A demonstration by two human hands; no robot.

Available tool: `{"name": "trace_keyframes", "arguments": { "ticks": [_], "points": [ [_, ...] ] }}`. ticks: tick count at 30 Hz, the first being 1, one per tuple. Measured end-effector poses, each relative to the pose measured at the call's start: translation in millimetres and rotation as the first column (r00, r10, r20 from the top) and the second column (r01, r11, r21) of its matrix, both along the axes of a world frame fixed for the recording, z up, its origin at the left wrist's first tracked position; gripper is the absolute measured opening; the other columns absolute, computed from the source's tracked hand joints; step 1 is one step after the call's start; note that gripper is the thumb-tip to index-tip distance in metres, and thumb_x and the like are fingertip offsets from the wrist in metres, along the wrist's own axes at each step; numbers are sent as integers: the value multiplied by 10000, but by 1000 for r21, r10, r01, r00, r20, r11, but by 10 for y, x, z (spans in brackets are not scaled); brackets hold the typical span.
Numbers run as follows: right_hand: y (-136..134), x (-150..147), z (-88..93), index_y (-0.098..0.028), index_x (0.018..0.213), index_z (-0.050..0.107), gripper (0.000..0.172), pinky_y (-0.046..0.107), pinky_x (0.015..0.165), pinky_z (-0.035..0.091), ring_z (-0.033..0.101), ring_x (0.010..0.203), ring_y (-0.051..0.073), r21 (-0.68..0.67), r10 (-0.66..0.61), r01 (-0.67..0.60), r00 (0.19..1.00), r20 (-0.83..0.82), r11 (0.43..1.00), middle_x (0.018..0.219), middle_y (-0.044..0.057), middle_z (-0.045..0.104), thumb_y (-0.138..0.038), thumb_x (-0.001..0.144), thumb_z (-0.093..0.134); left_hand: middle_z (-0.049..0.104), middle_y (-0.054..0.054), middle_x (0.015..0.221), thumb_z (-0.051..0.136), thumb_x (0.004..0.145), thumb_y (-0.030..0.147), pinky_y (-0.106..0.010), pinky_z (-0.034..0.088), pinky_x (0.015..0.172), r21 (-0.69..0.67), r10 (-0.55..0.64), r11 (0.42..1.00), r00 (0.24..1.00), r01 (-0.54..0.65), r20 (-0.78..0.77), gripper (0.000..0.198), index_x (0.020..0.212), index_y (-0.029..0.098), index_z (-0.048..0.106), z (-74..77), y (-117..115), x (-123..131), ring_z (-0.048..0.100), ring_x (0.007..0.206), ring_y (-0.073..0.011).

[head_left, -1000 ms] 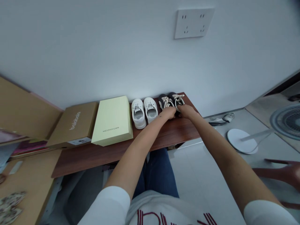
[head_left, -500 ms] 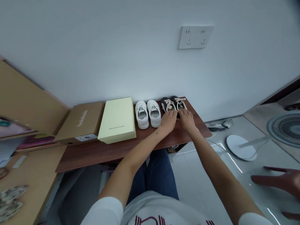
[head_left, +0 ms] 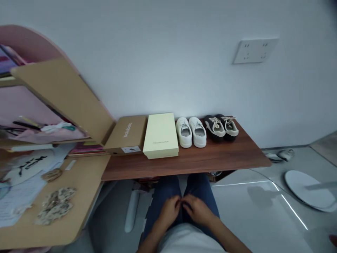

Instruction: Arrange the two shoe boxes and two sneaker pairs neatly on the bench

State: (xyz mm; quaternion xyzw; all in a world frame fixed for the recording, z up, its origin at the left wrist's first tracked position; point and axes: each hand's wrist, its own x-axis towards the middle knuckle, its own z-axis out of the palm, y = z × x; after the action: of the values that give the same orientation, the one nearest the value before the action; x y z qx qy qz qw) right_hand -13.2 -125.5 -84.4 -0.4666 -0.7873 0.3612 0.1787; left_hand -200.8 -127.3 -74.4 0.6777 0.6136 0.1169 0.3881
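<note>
My left hand [head_left: 168, 211] and my right hand [head_left: 197, 210] rest on my lap over my jeans, fingertips touching each other, fingers curled loosely with nothing in them. Both are well back from the dark wooden table [head_left: 189, 163]. On the table, against the wall, stand a pair of black shoes with cream laces [head_left: 221, 127], a pair of white shoes [head_left: 191, 131], a pale yellow shoebox [head_left: 160, 135] and a brown cardboard shoebox [head_left: 127, 136], side by side.
A lighter desk [head_left: 52, 214] at the left holds papers and patterned pieces. A large cardboard flap [head_left: 60, 95] leans over it. A white fan base [head_left: 309, 188] sits on the floor at the right. A wall socket [head_left: 254, 51] is above.
Both hands let go of the black shoes and pulled back from the table to my lap. The view swung left, showing more of the left desk.
</note>
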Motion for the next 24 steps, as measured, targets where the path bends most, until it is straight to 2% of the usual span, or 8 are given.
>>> {"name": "trace_keyframes", "arguments": {
  "ticks": [3,6,9,12,14,16,19,24],
  "points": [
    [-142,-57,-195,-239,1097,771,382,396,951,558,721,1079,312,-256,47,20,966,254,966,1119,121,773,-143,739,677,757,-95,1049,485,959,252,-358,491,1034,-131,-101,987,994,96,-31,291,902,198,765,-169,-303,-386,693,1066,-224],
    [-25,-36,-139,-234,1162,755,367,410,1028,524,696,1153,306,-237,-120,142,987,103,961,1203,118,754,-266,816,640,689,-109,1317,481,957,296,-373,449,1123,-11,23,1000,992,-22,120,352,1188,227,738,-118,-305,-737,626,1250,-226],
    [360,-98,240,-231,1138,738,373,422,1025,531,708,1102,275,-168,-334,299,908,-254,939,1147,103,767,-467,925,544,648,-131,1386,489,961,435,-428,436,1153,195,278,922,921,-336,273,462,1343,227,646,186,95,-1038,591,1314,-255],
    [993,-329,714,-212,1119,713,466,451,1034,517,690,1108,285,-100,-515,546,691,-508,832,1164,120,754,-598,886,594,611,-165,1422,514,944,534,-469,425,1158,357,475,715,793,-601,382,558,1386,201,592,528,791,-1181,555,1361,-290],
    [1444,-543,927,-196,1188,680,557,477,1049,503,674,1148,300,-155,-602,646,561,-568,747,1234,142,728,-644,871,587,573,-214,1456,561,918,539,-526,322,1219,397,543,658,769,-639,339,564,1327,156,618,658,1232,-1144,465,1441,-342],
    [1790,-737,1011,-186,1203,679,617,491,1057,499,655,1193,319,-263,-648,632,513,-564,729,1269,154,714,-685,857,570,577,-239,1439,531,943,519,-548,279,1235,324,565,709,780,-626,269,525,1290,138,629,705,1518,-1019,442,1457,-360],
    [1982,-898,915,-211,1224,682,639,487,1078,491,621,1253,329,-327,-653,603,464,-599,728,1298,128,707,-688,799,650,547,-230,1466,506,960,549,-509,328,1219,282,568,697,748,-659,344,595,1408,158,522,721,1619,-747,451,1456,-327],
    [1633,-986,602,-258,1251,662,602,497,916,595,711,1094,302,-602,-698,360,285,-657,713,1229,90,738,-682,828,617,177,-253,1669,775,762,584,-567,300,1223,552,524,379,664,-743,533,1063,1585,197,225,1057,1463,-297,196,1570,-382]
  ]
}}
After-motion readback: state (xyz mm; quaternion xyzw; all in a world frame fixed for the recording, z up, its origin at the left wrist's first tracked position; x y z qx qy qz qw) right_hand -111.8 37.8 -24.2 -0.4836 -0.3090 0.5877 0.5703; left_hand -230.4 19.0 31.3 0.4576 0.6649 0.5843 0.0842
